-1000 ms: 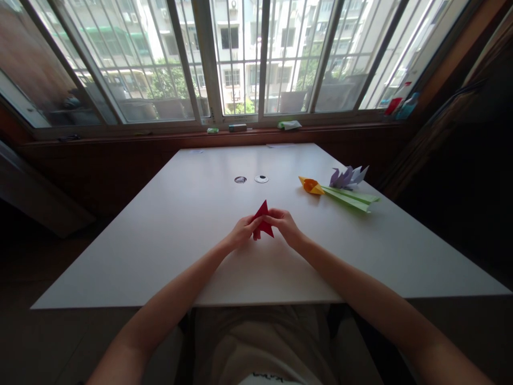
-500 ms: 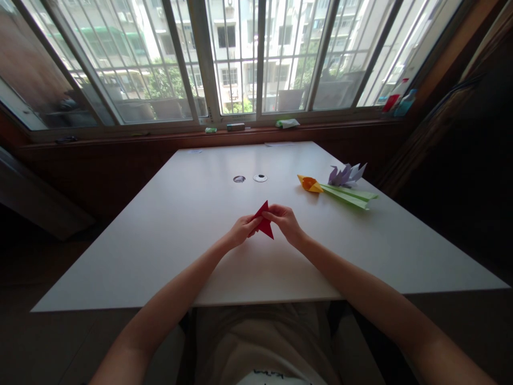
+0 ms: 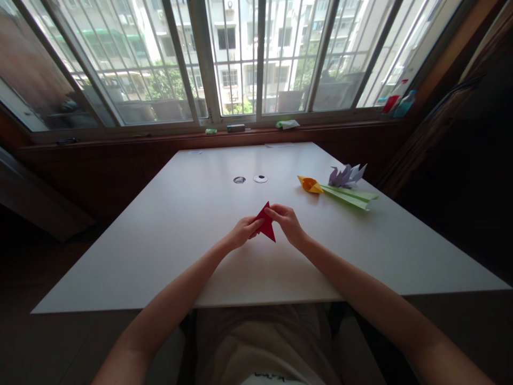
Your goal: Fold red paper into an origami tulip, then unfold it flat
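A piece of folded red paper (image 3: pixel 267 229), pointed at its top and bottom, is held just above the white table (image 3: pixel 168 240). My left hand (image 3: pixel 243 231) grips its left side, thumb on the near face and the other fingers mostly hidden behind. With thumb and index finger, my right hand (image 3: pixel 284 216) pinches the paper near its upper tip. To the right lie an orange folded paper boat shape (image 3: pixel 310 185), green folded paper strips (image 3: pixel 348 197) and purple folded paper pieces (image 3: pixel 342 175).
Two round cable holes (image 3: pixel 239 180) sit in the tabletop beyond my hands. A windowsill with a small box (image 3: pixel 235 128) and a green-white packet (image 3: pixel 287 124) runs behind the table. Red and blue bottles (image 3: pixel 404 104) stand at the far right by the barred window.
My right thumb has shifted slightly up toward the paper's upper tip, and more of the red face shows. The lower point has moved slightly down and right. Both hands keep their hold.
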Demonstrator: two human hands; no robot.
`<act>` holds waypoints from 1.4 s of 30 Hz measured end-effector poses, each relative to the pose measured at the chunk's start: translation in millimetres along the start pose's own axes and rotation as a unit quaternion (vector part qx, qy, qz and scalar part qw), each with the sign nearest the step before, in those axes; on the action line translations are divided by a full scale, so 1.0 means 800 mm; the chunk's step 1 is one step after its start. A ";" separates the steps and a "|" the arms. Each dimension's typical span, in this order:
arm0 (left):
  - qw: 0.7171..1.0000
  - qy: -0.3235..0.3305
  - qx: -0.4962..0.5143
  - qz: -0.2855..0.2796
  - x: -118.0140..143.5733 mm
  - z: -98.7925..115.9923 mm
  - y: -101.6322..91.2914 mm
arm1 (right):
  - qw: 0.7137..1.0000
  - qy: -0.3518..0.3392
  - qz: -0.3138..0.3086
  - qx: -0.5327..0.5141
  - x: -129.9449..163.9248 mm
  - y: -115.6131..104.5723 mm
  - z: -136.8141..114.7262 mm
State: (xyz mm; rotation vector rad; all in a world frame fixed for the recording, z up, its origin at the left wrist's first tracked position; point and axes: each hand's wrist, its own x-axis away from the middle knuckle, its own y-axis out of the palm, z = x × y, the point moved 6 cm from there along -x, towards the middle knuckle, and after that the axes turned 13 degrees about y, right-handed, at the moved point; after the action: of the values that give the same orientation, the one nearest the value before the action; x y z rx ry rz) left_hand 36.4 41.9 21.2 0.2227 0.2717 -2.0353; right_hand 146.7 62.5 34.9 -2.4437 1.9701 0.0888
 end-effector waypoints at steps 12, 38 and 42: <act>0.999 0.003 -0.033 -0.024 0.001 -0.007 0.002 | 1.000 -0.003 0.006 -0.014 -0.002 -0.004 -0.002; 0.988 0.068 -0.023 0.139 -0.003 0.001 -0.020 | 0.985 0.058 -0.147 0.076 0.002 0.028 0.012; 0.985 0.070 -0.015 0.158 -0.002 0.002 -0.021 | 0.986 0.064 -0.144 0.055 0.000 0.030 0.011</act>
State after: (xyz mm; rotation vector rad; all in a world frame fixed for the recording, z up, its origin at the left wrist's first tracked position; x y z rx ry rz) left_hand 22.5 50.5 25.0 0.3674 0.3325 -1.7019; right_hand 123.2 57.8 27.1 -2.6877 1.5906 -0.1768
